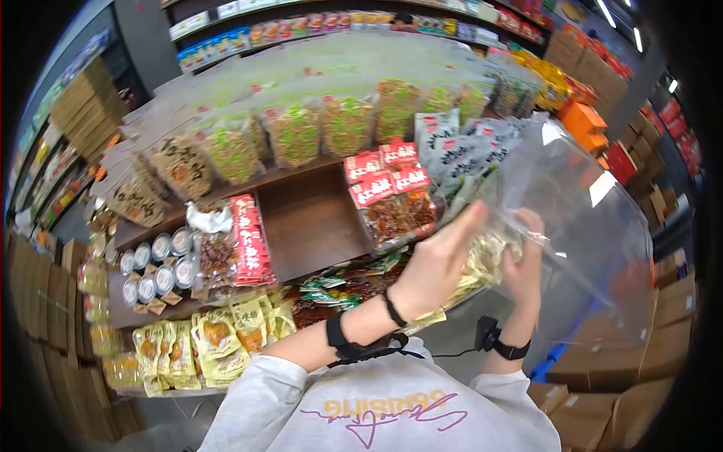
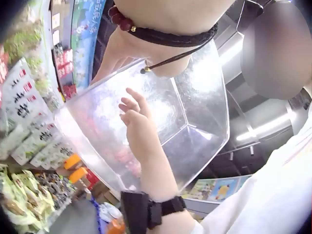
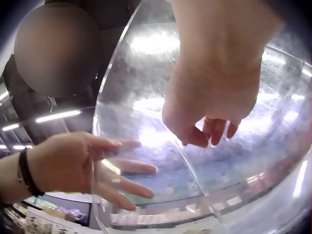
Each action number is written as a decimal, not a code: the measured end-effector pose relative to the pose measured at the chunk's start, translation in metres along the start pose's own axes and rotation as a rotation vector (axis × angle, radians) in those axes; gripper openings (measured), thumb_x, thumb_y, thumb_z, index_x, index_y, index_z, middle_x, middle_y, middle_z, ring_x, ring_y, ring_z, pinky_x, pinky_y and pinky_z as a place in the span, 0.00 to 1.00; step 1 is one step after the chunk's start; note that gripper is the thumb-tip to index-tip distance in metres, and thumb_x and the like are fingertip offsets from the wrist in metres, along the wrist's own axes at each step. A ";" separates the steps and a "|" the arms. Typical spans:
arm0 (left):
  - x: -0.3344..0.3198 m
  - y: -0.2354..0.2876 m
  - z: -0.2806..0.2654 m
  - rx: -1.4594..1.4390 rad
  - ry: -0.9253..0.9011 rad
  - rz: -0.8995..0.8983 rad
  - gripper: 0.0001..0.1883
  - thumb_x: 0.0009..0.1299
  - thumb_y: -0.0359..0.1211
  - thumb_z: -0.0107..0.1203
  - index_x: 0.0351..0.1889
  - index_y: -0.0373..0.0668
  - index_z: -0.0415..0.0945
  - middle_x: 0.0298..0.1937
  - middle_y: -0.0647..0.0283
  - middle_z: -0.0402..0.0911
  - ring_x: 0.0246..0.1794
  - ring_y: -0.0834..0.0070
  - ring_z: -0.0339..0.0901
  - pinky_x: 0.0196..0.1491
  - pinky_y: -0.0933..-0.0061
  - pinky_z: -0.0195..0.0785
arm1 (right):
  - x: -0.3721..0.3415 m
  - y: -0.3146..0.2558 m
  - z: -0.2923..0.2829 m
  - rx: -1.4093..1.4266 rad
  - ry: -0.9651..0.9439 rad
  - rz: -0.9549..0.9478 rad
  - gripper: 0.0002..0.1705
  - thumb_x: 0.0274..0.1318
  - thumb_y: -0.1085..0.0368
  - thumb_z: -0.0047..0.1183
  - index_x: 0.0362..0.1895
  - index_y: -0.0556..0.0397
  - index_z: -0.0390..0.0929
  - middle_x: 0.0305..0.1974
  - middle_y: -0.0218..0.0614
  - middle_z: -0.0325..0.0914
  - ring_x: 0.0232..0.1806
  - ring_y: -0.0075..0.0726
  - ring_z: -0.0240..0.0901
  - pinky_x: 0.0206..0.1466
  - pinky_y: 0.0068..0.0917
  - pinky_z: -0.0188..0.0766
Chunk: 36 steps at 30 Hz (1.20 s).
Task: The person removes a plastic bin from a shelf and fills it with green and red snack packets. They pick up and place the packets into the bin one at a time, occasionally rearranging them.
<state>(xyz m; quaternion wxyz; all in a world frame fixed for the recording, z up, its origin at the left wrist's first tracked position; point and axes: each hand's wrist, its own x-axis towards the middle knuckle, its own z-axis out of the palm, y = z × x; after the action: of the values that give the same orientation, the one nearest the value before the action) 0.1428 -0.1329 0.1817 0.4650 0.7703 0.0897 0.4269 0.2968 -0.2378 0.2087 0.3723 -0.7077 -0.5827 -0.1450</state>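
A large clear plastic bin [image 1: 595,226], tilted, stands out in front of the body at the right in the head view. My left hand [image 1: 440,264] is at its near edge; in the right wrist view the left hand's fingers [image 3: 131,168] are straight and spread, seen through the clear wall. My right hand [image 1: 525,260] overlaps the bin's side, its fingers [image 2: 132,105] loosely bent with nothing between them. The left wrist view shows the bin's rim [image 2: 109,78] running right beside my left hand [image 2: 129,53].
Below lies a tiered display with red-labelled snack packs [image 1: 388,177], jars [image 1: 162,247] and yellow pouches [image 1: 218,335]. Grain bags [image 1: 294,135] line its upper tier beside a bare wooden compartment [image 1: 309,218]. Cardboard boxes [image 1: 602,361] stand at the right.
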 end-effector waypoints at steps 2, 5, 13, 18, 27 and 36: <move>-0.009 -0.003 -0.035 -0.189 0.071 -0.263 0.25 0.68 0.24 0.40 0.66 0.39 0.56 0.53 0.47 0.74 0.52 0.56 0.75 0.49 0.64 0.71 | 0.003 -0.046 0.014 0.099 -0.154 0.015 0.30 0.37 0.80 0.43 0.52 0.55 0.70 0.53 0.47 0.67 0.61 0.54 0.57 0.64 0.40 0.53; -0.040 -0.007 -0.083 -0.378 0.282 -0.547 0.24 0.72 0.29 0.40 0.66 0.41 0.56 0.46 0.48 0.79 0.33 0.66 0.81 0.33 0.76 0.77 | -0.007 -0.089 -0.006 0.472 -0.301 -0.109 0.29 0.40 0.79 0.48 0.53 0.55 0.70 0.55 0.47 0.68 0.63 0.54 0.59 0.64 0.40 0.55; -0.138 -0.040 -0.177 -0.237 0.653 -0.703 0.26 0.70 0.28 0.42 0.66 0.31 0.54 0.36 0.43 0.79 0.20 0.63 0.80 0.20 0.73 0.75 | 0.010 -0.076 0.044 0.589 -0.408 -0.166 0.27 0.40 0.76 0.57 0.51 0.59 0.72 0.52 0.48 0.72 0.56 0.43 0.69 0.60 0.34 0.63; -0.195 -0.054 -0.197 -0.249 0.772 -0.945 0.25 0.69 0.29 0.40 0.63 0.26 0.55 0.29 0.43 0.78 0.16 0.59 0.78 0.17 0.69 0.73 | 0.000 -0.060 0.076 0.676 -0.460 0.213 0.33 0.39 0.70 0.62 0.56 0.55 0.69 0.54 0.43 0.69 0.37 0.27 0.73 0.38 0.22 0.71; -0.185 -0.072 -0.190 -0.165 0.578 -1.059 0.23 0.69 0.30 0.41 0.60 0.27 0.59 0.28 0.45 0.79 0.16 0.62 0.78 0.16 0.71 0.71 | -0.043 -0.023 0.135 0.587 -0.621 0.353 0.20 0.62 0.61 0.44 0.55 0.57 0.71 0.20 0.45 0.73 0.17 0.35 0.72 0.27 0.30 0.70; -0.156 -0.035 -0.158 0.337 0.424 -0.801 0.27 0.66 0.34 0.53 0.61 0.31 0.62 0.24 0.60 0.79 0.23 0.75 0.79 0.26 0.78 0.69 | -0.075 0.008 0.143 0.705 -0.566 0.608 0.20 0.65 0.63 0.39 0.54 0.63 0.71 0.31 0.48 0.79 0.19 0.32 0.78 0.21 0.23 0.72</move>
<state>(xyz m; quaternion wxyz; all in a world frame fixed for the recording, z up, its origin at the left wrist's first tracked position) -0.0622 -0.0959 0.0965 0.4331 0.6359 0.5399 0.3414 0.2507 -0.1924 0.0611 0.4405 -0.6882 -0.4423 0.3697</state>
